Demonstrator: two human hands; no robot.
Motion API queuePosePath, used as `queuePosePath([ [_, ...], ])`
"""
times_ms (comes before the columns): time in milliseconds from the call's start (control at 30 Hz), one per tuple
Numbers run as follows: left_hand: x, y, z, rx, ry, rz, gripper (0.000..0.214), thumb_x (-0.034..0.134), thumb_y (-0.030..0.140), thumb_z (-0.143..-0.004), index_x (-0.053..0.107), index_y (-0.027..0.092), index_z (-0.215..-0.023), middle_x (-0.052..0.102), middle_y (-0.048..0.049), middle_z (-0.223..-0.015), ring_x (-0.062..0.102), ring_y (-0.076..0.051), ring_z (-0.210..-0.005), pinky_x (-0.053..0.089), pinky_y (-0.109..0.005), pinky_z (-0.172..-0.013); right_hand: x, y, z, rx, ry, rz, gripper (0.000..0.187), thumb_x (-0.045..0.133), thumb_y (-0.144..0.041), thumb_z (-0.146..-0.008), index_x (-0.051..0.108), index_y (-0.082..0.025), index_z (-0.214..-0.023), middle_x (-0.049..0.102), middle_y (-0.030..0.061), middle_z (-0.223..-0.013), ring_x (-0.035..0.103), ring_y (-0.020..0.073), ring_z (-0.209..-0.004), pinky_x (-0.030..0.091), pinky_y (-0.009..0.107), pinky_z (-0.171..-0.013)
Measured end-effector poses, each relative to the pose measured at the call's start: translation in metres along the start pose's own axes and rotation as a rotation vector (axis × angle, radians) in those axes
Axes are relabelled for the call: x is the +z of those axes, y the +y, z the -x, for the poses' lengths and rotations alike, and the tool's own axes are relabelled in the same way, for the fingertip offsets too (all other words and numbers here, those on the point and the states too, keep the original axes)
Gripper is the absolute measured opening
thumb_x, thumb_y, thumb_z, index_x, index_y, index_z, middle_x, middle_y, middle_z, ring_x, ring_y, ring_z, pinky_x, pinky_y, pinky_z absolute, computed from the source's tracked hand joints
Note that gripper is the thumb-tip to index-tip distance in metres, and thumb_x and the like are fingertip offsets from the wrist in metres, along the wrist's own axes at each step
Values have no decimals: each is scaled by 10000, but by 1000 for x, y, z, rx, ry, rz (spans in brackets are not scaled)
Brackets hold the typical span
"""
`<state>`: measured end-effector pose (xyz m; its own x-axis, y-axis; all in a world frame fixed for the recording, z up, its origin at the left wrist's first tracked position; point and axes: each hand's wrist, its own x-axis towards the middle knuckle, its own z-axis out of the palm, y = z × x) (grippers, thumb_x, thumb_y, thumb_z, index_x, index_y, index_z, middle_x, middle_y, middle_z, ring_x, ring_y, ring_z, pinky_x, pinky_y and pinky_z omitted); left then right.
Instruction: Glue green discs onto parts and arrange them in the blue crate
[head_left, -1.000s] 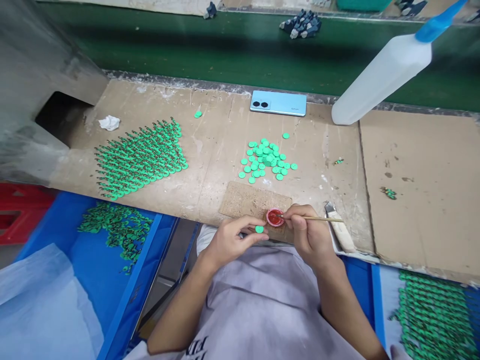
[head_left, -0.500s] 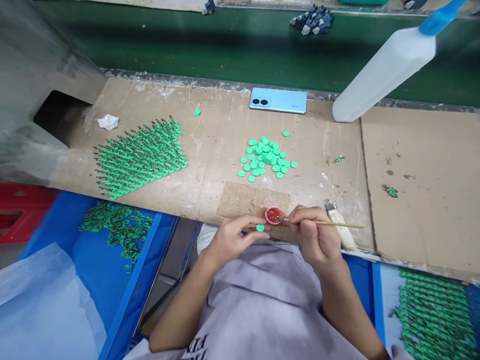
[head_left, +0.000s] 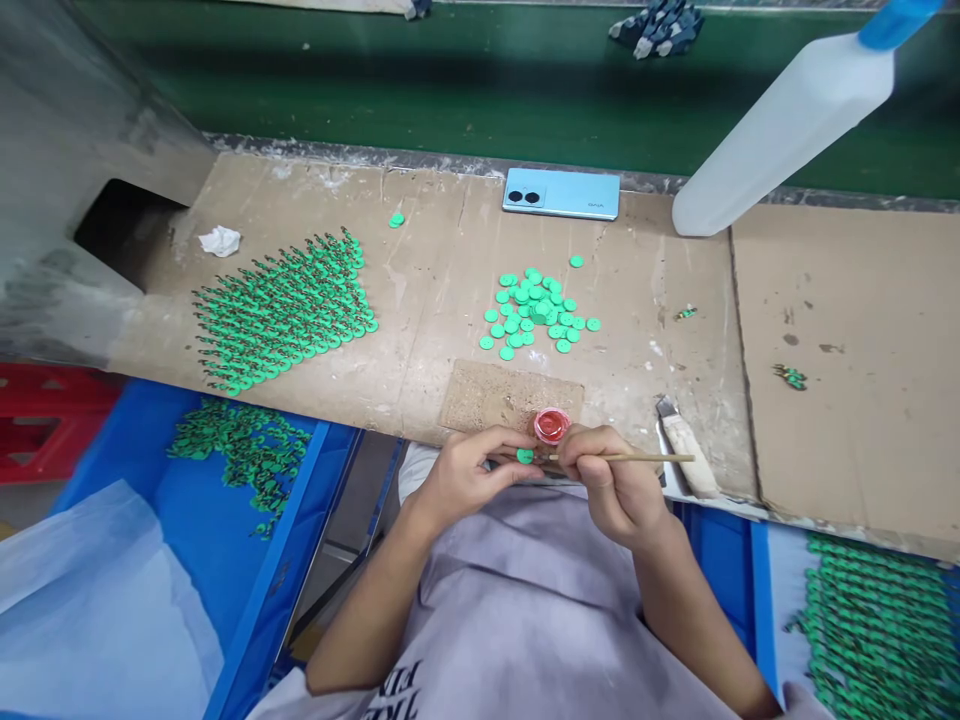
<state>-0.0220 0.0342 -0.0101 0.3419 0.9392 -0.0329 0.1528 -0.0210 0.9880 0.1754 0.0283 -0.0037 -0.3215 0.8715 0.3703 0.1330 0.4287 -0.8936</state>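
Between the thumb and fingers of my left hand [head_left: 472, 468] is a small green disc [head_left: 525, 456]. My right hand [head_left: 619, 480] pinches a thin paintbrush [head_left: 649, 457], whose tip points left and reaches the disc; whether it touches is too small to tell. Just beyond my hands a small round pot of red paint [head_left: 552, 426] stands on a worn piece of board [head_left: 491, 393]. Past the board lies a loose pile of green discs [head_left: 536, 312].
Rows of green discs with brown parts [head_left: 289, 310] lie at left, near crumpled tissue [head_left: 220, 241]. A phone [head_left: 561, 194] and white bottle [head_left: 780, 140] are at the back. A scraper [head_left: 688, 445] lies right. Blue bins [head_left: 262, 590] flank my lap.
My right hand has moved left and slightly down, bringing the brush tip from the red paint pot to the green disc. My left hand still holds the disc in nearly the same place.
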Motion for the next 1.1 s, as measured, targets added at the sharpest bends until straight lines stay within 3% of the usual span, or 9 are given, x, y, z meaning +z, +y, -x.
queuePosePath([
  [200, 0, -1, -2, 45, 0, 2, 260, 784, 352, -812, 753, 192, -1014, 801, -46, -940, 771, -168, -783, 626, -205, -673, 1, 0, -1, 5, -8, 12, 153, 399, -268, -1045, 537, -232, -989, 580, 1, -770, 552, 130, -632, 441, 259, -557],
  [367, 0, 1, -1, 55, -4, -46, 228, 769, 324, -828, 747, 186, -1009, 802, -35, -904, 770, -158, -783, 588, -167, -607, 0, -3, -5, -13, -11, 57, 177, 390, -273, -1050, 542, -232, -970, 601, 2, -766, 561, 124, -621, 449, 242, -560],
  [567, -2, -6, 0, 103, -48, -126, 148, 653, 169, -881, 749, 188, -992, 802, -12, -886, 751, -127, -737, 570, -170, -652, 3, -11, -11, -121, -49, 258, 199, 484, -376, -1025, 545, -232, -900, 603, -18, -674, 541, 114, -540, 418, 233, -525],
  [733, -2, -8, 1, 142, -31, -153, 168, 632, 143, -867, 752, 188, -976, 798, -10, -847, 739, -125, -693, 559, -173, -634, 12, -14, -15, -181, -49, 379, 278, 429, -383, -1044, 510, -234, -823, 560, -31, -590, 499, 112, -480, 384, 241, -488],
  [867, -1, -4, 2, 36, -24, -72, 135, 677, 138, -829, 752, 181, -932, 794, -7, -797, 748, -139, -686, 566, -173, -610, 8, -16, -15, -94, -29, 305, 228, 382, -310, -1062, 548, -234, -927, 636, -9, -688, 565, 111, -527, 445, 227, -514],
  [1000, 0, -4, 2, -29, -7, 19, 157, 702, 138, -813, 750, 175, -958, 802, -28, -858, 769, -159, -753, 591, -178, -632, -7, -24, -8, 34, -133, 173, 179, 423, -223, -1037, 601, -237, -1037, 687, 20, -834, 620, 121, -644, 493, 236, -580],
  [1100, 1, -6, 3, -50, 29, 34, 168, 773, 239, -789, 754, 172, -942, 801, -48, -857, 773, -182, -769, 606, -199, -635, -17, -30, 0, 145, -183, 33, 203, 435, -214, -1027, 622, -242, -1099, 691, 36, -871, 649, 147, -740, 526, 270, -644],
])
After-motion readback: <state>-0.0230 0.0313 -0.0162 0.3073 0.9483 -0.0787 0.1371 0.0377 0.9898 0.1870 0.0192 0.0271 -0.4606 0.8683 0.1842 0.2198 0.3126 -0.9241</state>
